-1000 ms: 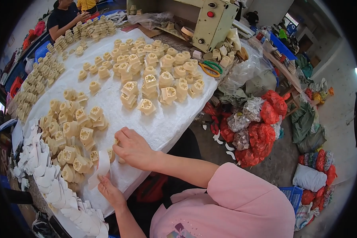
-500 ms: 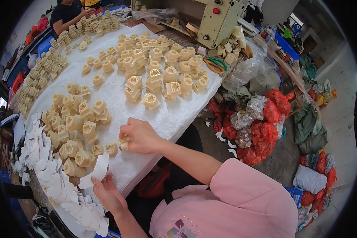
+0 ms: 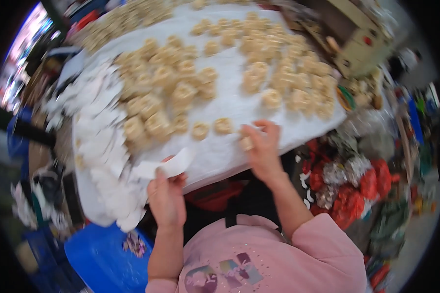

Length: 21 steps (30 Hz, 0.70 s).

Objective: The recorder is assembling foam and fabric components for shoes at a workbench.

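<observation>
Two hands are busy over the white-covered table! The left hand has thumb and fingers pinched on a curved white strip, right beside the heaped white pieces. Over on the right, the right hand has its fingers closed on a small cream block, near two loose cream blocks.

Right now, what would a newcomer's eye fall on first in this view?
Probably the crowded clusters of cream pieces across the white sheet, with a heap of white cutouts down its left side. Next, at the near edge, the left hand holding a white strip and the right hand holding a single small cream block. The red plastic bags on the right also stand out.
</observation>
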Tool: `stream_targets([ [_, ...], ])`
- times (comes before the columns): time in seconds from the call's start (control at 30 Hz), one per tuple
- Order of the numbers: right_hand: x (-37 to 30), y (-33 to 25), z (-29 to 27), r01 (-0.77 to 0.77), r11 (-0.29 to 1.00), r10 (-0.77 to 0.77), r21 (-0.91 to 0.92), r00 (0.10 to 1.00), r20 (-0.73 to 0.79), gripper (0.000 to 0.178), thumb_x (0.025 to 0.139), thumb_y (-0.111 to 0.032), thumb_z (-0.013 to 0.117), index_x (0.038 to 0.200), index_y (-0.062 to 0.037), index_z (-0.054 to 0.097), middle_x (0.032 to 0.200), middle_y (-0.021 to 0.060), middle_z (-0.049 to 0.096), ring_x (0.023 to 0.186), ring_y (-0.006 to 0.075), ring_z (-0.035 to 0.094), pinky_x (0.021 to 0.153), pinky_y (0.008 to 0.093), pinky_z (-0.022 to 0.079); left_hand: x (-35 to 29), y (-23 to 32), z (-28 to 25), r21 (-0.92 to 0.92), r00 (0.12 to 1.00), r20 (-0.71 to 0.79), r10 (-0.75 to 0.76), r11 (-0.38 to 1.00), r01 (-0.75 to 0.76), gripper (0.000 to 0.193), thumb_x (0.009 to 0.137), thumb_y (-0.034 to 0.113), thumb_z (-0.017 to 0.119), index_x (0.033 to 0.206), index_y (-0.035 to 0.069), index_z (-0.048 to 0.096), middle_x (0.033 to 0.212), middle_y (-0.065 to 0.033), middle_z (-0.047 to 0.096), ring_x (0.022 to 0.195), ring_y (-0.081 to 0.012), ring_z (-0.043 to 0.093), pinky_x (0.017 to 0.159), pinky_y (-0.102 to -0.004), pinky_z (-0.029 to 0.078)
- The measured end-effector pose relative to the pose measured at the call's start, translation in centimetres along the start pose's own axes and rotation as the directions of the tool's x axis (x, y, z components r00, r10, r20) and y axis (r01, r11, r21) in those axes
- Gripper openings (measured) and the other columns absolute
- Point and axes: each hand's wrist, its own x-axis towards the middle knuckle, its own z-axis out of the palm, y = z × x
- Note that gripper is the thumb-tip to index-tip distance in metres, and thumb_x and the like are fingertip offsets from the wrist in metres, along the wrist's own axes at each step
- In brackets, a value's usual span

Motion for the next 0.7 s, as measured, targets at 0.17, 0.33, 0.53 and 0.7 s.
stream_targets([
  [0.17,0.3,-3.4,-3.1,-0.038,0.818,-0.015,0.573,0.996,0.087,0.027,0.078,0.004,0.061,0.105,-0.0005,0.06,0.098,0.014,0.057,0.086,0.024,0.059,0.074,0.0293,0.047,-1.2,1.0,0.2,0.049,0.999,-0.04,0.02,0.999,-0.018,0.035,0.098,0.023,0.042,0.114,-0.007,0.052,0.101,-0.0102,0.06,0.082,-0.0131,0.055,0.071,-0.0268,0.045],
  [0.33,-0.1,-9.4,-1.4,0.159,0.485,-0.311,0.86,0.95,-0.001,0.033,0.078,0.004,0.065,0.108,-0.0028,0.054,0.101,0.0147,0.063,0.087,0.0241,0.061,0.072,0.031,0.049,-2.1,0.9,-0.7,0.008,0.995,-0.008,0.097,0.995,-0.097,0.032,0.098,0.018,0.042,0.113,-0.007,0.054,0.109,-0.0121,0.059,0.095,-0.0148,0.055,0.084,-0.0292,0.045],
  [0.53,-0.6,-11.0,1.9,0.431,0.489,-0.425,0.758,0.877,-0.225,0.04,0.071,0.008,0.065,0.108,-0.0045,0.055,0.105,0.0153,0.059,0.087,0.028,0.059,0.072,0.0328,0.049,-3.5,2.2,0.9,-0.066,0.99,0.1,0.096,0.994,-0.09,0.032,0.098,0.015,0.04,0.114,-0.01,0.052,0.116,-0.0174,0.056,0.105,-0.0202,0.056,0.092,-0.0331,0.045],
  [0.7,-0.6,-10.9,2.4,0.521,0.444,-0.474,0.729,0.827,-0.302,0.046,0.067,0.011,0.064,0.11,-0.0047,0.055,0.105,0.0137,0.058,0.085,0.0274,0.056,0.07,0.0326,0.048,-3.8,2.7,0.4,0.035,0.988,0.128,0.091,0.995,-0.096,0.035,0.098,0.018,0.04,0.115,-0.011,0.051,0.118,-0.02,0.056,0.105,-0.0223,0.057,0.091,-0.0338,0.045],
])
